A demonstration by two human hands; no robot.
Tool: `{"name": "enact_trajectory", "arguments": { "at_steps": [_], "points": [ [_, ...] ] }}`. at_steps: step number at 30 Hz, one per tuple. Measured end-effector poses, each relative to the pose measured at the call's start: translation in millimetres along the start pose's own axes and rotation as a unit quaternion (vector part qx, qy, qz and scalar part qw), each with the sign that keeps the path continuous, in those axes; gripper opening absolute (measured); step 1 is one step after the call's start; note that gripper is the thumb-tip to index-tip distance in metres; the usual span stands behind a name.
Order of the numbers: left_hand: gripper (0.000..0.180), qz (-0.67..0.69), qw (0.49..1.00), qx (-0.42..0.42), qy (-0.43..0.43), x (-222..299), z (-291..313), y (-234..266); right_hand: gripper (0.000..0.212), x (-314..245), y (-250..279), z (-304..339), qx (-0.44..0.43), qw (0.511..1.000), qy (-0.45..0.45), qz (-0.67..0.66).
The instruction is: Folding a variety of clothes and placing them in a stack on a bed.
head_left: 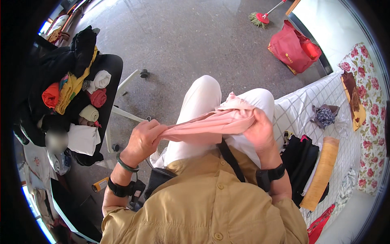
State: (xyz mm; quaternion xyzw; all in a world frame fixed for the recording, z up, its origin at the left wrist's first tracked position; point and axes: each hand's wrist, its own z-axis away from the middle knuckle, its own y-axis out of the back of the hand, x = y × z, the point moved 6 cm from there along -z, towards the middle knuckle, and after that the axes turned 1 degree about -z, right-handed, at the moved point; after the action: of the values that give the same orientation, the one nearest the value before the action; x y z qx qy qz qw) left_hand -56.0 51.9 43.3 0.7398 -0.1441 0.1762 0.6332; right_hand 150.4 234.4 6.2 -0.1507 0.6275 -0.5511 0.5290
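Observation:
A pink piece of cloth (203, 127), perhaps a garment, is stretched between my two hands above my lap. My left hand (145, 136) grips its left end in a closed fist. At the bunched right end, my right hand (260, 132) has its fingers closed around the fabric; that hand is slightly blurred. The cloth sags a little in the middle, over my white trousers (199, 99). Its exact kind cannot be made out.
On my left, a black chair (115, 65) carries rolled and heaped clothes (69, 91). To my right, a checked bedspread (296, 105) holds folded dark clothes (298, 162) and a tan roll (323, 171). A red bag (292, 46) and a mop (260, 19) are on the floor ahead.

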Motion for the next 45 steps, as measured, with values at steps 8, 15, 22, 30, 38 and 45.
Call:
{"name": "enact_trajectory", "arguments": {
  "at_steps": [8, 15, 22, 30, 38, 45],
  "points": [
    [0.037, 0.222, 0.971, -0.086, 0.025, 21.7, -33.2, -19.2, 0.015, 14.0, -5.0, 11.1, -0.017, 0.958, -0.046, 0.281],
    [0.034, 0.301, 0.952, 0.036, -0.040, 58.8, -91.2, -38.7, 0.011, 20.3, -49.7, 15.8, -0.120, 0.906, -0.024, 0.406],
    [0.034, 0.269, 0.957, 0.042, -0.104, 72.7, -109.3, -31.2, 0.020, -11.6, -61.7, 16.0, -0.111, 0.921, 0.032, 0.371],
    [0.016, 0.276, 0.957, -0.028, -0.083, 64.4, -125.0, 14.5, 0.030, -58.9, -37.9, 15.0, -0.033, 0.926, 0.105, 0.361],
    [0.011, 0.493, 0.857, -0.147, -0.026, 64.5, -129.7, 51.0, 0.022, -69.7, -45.3, 22.3, -0.068, 0.870, 0.028, 0.487],
    [0.017, 0.412, 0.868, -0.206, -0.184, 63.8, -110.2, 92.6, 0.008, -74.3, -22.4, 28.5, -0.081, 0.640, 0.090, 0.759]
  ]
}}
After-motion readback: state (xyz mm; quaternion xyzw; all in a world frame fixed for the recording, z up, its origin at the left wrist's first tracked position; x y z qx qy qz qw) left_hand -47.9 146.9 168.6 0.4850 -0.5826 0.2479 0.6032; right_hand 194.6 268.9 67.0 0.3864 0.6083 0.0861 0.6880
